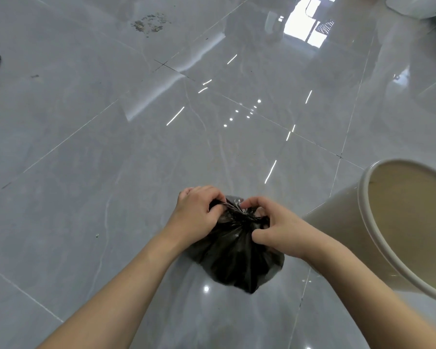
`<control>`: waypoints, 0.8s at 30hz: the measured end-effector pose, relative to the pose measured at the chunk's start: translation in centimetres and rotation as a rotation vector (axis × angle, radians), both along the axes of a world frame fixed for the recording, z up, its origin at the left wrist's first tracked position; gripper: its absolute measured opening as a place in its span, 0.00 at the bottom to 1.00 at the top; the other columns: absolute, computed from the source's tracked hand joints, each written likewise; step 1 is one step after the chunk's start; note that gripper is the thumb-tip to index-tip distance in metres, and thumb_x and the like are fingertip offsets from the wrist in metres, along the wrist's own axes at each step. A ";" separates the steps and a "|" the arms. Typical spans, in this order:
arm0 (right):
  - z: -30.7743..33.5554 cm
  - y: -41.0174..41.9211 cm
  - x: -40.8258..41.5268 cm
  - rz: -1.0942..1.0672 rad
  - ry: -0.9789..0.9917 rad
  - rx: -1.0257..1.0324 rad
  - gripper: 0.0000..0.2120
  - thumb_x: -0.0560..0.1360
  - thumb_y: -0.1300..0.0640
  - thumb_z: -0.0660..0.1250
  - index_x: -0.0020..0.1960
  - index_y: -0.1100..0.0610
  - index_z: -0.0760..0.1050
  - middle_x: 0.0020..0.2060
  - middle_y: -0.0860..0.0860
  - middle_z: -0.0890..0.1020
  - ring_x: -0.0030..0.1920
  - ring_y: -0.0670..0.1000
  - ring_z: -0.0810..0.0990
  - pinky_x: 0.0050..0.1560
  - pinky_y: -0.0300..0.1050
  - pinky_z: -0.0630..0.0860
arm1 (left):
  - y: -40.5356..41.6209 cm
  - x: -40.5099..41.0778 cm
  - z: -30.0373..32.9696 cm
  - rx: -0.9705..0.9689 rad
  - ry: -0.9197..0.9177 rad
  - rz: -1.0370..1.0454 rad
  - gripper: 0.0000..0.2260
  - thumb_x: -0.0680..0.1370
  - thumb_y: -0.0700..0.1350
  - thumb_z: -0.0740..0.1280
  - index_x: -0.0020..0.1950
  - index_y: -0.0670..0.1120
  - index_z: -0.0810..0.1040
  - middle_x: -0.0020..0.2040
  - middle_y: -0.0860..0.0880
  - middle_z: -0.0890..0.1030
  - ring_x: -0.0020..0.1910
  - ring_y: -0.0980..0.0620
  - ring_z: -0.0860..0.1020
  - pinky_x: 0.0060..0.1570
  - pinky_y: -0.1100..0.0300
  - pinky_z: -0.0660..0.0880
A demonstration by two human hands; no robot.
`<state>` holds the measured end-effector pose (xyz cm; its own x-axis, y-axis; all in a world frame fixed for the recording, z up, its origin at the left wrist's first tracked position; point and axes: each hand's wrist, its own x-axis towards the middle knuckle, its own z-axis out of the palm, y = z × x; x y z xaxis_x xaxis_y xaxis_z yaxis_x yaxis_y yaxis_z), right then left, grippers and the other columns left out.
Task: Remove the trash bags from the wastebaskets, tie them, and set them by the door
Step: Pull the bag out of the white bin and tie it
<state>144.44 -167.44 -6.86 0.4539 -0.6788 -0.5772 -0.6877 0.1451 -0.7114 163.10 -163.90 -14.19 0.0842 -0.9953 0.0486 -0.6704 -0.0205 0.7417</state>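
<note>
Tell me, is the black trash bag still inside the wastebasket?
No, the black trash bag is outside the cream wastebasket, whose inside shows bare, and both hands grip its gathered top.

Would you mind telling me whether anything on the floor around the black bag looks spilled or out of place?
Yes: a patch of small brownish crumbs lies scattered on the grey tile floor, far from the trash bag the hands are gathering shut. It looks like spilled debris.
</note>
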 end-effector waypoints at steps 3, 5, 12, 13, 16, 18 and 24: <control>0.3 0.2 -0.6 -0.166 -0.173 0.135 0.19 0.74 0.71 0.63 0.59 0.53 0.75 0.44 0.50 0.79 0.31 0.39 0.77 0.31 0.29 0.71 | -0.2 0.4 0.0 0.037 0.005 -0.003 0.03 0.76 0.46 0.67 0.43 0.54 0.76 0.40 0.60 0.76 0.45 0.58 0.72 0.59 0.55 0.63; 0.2 0.3 -0.8 -0.230 -0.171 0.131 0.19 0.74 0.73 0.61 0.57 0.53 0.77 0.46 0.52 0.81 0.29 0.39 0.77 0.30 0.31 0.72 | -0.1 0.3 -0.1 0.058 0.001 -0.020 0.02 0.76 0.47 0.67 0.44 0.54 0.76 0.41 0.59 0.76 0.47 0.56 0.73 0.60 0.53 0.64; -2.3 0.9 -0.3 0.236 0.444 -0.693 0.19 0.77 0.60 0.58 0.67 0.50 0.69 0.58 0.47 0.73 0.52 0.55 0.79 0.46 0.48 0.75 | 0.1 -0.5 -0.6 0.090 0.040 -0.041 0.03 0.77 0.48 0.67 0.44 0.56 0.76 0.40 0.61 0.75 0.46 0.56 0.72 0.61 0.53 0.64; -2.4 1.0 -0.2 0.240 0.496 -0.758 0.17 0.78 0.59 0.58 0.66 0.50 0.70 0.57 0.48 0.72 0.48 0.56 0.79 0.41 0.48 0.74 | 0.0 -0.6 -0.5 0.093 0.042 -0.044 0.03 0.77 0.48 0.67 0.45 0.55 0.76 0.40 0.60 0.75 0.47 0.56 0.72 0.61 0.53 0.64; -2.6 1.3 -0.2 0.163 0.538 -0.838 0.09 0.78 0.59 0.61 0.57 0.54 0.76 0.55 0.50 0.72 0.37 0.58 0.79 0.33 0.46 0.71 | -0.4 -0.8 -0.1 0.091 0.027 -0.053 0.02 0.77 0.47 0.67 0.46 0.54 0.77 0.42 0.60 0.75 0.48 0.56 0.72 0.60 0.53 0.64; -2.5 1.2 -0.2 0.108 0.486 -0.839 0.07 0.78 0.57 0.63 0.54 0.56 0.77 0.57 0.49 0.71 0.38 0.58 0.80 0.35 0.48 0.74 | -0.7 -0.8 0.2 0.086 0.028 -0.043 0.02 0.77 0.47 0.66 0.45 0.54 0.77 0.42 0.60 0.76 0.49 0.55 0.73 0.59 0.53 0.65; -1.7 0.1 -0.5 -0.182 0.095 -0.482 0.03 0.72 0.58 0.72 0.46 0.51 0.81 0.42 0.44 0.82 0.45 0.46 0.80 0.49 0.40 0.74 | -1.4 -0.7 0.5 0.103 0.034 0.003 0.03 0.76 0.45 0.66 0.45 0.53 0.77 0.40 0.58 0.77 0.48 0.51 0.75 0.58 0.49 0.69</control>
<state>143.91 -167.35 -8.54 0.2645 -0.9407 -0.2126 -0.7469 -0.0604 -0.6622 162.36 -165.31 -13.65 0.0875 -0.9945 -0.0570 -0.6446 -0.1002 0.7580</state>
